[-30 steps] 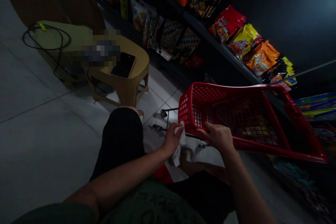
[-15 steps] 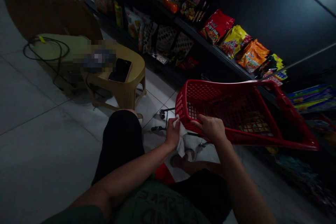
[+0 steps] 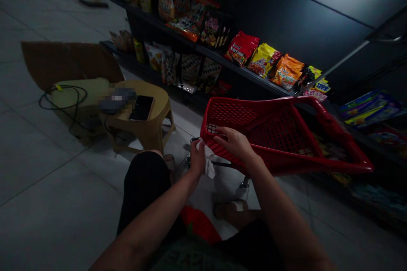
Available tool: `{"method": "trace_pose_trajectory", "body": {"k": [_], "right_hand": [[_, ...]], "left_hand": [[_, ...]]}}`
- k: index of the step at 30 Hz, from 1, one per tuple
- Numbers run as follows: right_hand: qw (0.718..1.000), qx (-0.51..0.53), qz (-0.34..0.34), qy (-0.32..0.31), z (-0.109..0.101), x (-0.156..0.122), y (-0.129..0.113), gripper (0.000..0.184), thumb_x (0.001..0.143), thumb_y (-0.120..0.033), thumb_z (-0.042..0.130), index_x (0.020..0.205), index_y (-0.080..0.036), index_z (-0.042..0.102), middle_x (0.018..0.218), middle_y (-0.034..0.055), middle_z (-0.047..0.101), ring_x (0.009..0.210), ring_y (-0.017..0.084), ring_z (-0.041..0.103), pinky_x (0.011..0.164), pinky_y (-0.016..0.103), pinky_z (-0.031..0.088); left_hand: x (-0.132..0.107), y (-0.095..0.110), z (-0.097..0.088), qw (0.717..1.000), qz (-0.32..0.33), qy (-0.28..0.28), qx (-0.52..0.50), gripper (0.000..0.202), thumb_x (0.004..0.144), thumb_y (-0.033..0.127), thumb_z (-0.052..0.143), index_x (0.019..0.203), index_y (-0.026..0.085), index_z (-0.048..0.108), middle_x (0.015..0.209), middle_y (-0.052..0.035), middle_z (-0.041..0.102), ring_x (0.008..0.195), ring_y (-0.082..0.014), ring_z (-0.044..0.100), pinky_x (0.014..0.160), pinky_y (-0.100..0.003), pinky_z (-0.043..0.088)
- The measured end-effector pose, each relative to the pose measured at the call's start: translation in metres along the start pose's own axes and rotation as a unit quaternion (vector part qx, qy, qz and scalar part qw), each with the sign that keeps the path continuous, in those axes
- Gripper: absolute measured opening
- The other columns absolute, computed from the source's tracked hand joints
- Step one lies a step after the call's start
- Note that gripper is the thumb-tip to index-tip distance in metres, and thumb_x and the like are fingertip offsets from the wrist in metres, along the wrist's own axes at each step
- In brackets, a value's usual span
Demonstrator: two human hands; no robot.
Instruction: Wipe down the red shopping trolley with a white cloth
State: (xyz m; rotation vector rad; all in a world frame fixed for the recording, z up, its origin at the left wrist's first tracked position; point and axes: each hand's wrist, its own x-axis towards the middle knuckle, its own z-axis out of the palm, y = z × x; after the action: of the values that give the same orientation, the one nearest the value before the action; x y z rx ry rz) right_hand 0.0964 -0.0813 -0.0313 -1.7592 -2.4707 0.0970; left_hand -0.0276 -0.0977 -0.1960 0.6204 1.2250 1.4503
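Note:
A red plastic shopping cart with grid walls stands in front of me, its narrow end towards my hands. My left hand is closed on a crumpled white cloth, close by the lower corner of that end. The cloth hangs down on the right side of the hand. Over the cart's near rim reaches my right hand, fingers apart and nothing visible in them. Whether its fingers touch the rim, I cannot tell.
Dark shelves with noodle packs and snack bags run behind the cart. To the left are a yellow stool with a phone, a coiled black cable and a cardboard sheet. Something red lies between my legs.
My view has shifted, so the shelves and stool sit lower in it. My right hand's fingers have lifted and spread from the cart's rim. The left hand still grips the cloth.

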Motion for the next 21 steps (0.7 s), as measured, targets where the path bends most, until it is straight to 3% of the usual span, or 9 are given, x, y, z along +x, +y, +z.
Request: {"method": "trace_pose_trajectory", "body": {"k": [2,4,8,10,12,16,21], "right_hand": [[0.999,0.029,-0.011,0.032,-0.015,-0.02,0.022,0.041,0.1,-0.047,0.042,0.127,-0.022,0.062,0.121,0.0076,0.069,0.107,0.019,0.064,0.09,0.028,0.046],[0.999,0.002,0.027,0.045,-0.031,-0.05,0.056,0.039,0.101,-0.044,0.04,0.115,-0.022,0.068,0.115,0.0067,0.071,0.105,0.02,0.065,0.091,0.03,0.046],[0.99,-0.107,0.065,0.071,-0.05,-0.112,0.128,0.04,0.101,-0.046,0.039,0.109,-0.021,0.07,0.105,0.0067,0.073,0.098,0.022,0.065,0.094,0.036,0.04],[0.978,-0.172,0.075,0.096,-0.049,-0.129,0.146,0.04,0.099,-0.049,0.042,0.112,-0.021,0.068,0.101,0.0071,0.073,0.096,0.024,0.063,0.093,0.038,0.036],[0.961,-0.224,0.099,0.126,-0.044,-0.133,0.149,0.037,0.098,-0.048,0.044,0.105,-0.022,0.069,0.092,0.007,0.071,0.09,0.023,0.059,0.09,0.037,0.031],[0.942,-0.256,0.123,0.179,-0.033,-0.121,0.131,0.034,0.1,-0.042,0.043,0.089,-0.022,0.068,0.077,0.0051,0.065,0.082,0.02,0.051,0.086,0.035,0.026],[0.93,-0.258,0.131,0.227,-0.024,-0.108,0.11,0.032,0.1,-0.04,0.045,0.088,-0.022,0.068,0.075,0.0037,0.063,0.08,0.019,0.047,0.084,0.035,0.023]], "left_hand": [[0.005,0.013,0.004,0.999,0.045,-0.006,0.023,0.036,0.087,0.05,0.06,0.111,0.023,0.056,0.107,-0.0043,0.063,0.098,-0.0168,0.06,0.088,-0.029,0.047],[0.008,0.019,0.006,0.996,0.078,-0.014,0.047,0.033,0.087,0.048,0.061,0.11,0.024,0.058,0.109,-0.004,0.064,0.103,-0.0171,0.06,0.093,-0.029,0.046],[0.013,0.02,0.004,0.99,0.106,-0.024,0.085,0.03,0.088,0.048,0.059,0.102,0.021,0.058,0.091,-0.0024,0.065,0.085,-0.0178,0.063,0.081,-0.032,0.051],[0.018,0.025,0.004,0.985,0.134,-0.025,0.105,0.03,0.088,0.046,0.059,0.102,0.02,0.059,0.093,-0.0029,0.066,0.088,-0.0183,0.063,0.084,-0.034,0.05],[0.025,0.036,0.007,0.976,0.175,-0.026,0.126,0.029,0.087,0.043,0.062,0.105,0.021,0.061,0.102,-0.0042,0.066,0.098,-0.0187,0.062,0.093,-0.034,0.047],[0.03,0.049,0.029,0.956,0.244,-0.016,0.163,0.025,0.09,0.039,0.06,0.108,0.021,0.061,0.114,-0.0064,0.064,0.11,-0.0192,0.059,0.102,-0.036,0.042],[0.005,0.024,0.056,0.931,0.278,-0.093,0.218,0.017,0.084,0.036,0.068,0.092,0.021,0.067,0.093,-0.0032,0.07,0.091,-0.0185,0.066,0.087,-0.033,0.051]]}}
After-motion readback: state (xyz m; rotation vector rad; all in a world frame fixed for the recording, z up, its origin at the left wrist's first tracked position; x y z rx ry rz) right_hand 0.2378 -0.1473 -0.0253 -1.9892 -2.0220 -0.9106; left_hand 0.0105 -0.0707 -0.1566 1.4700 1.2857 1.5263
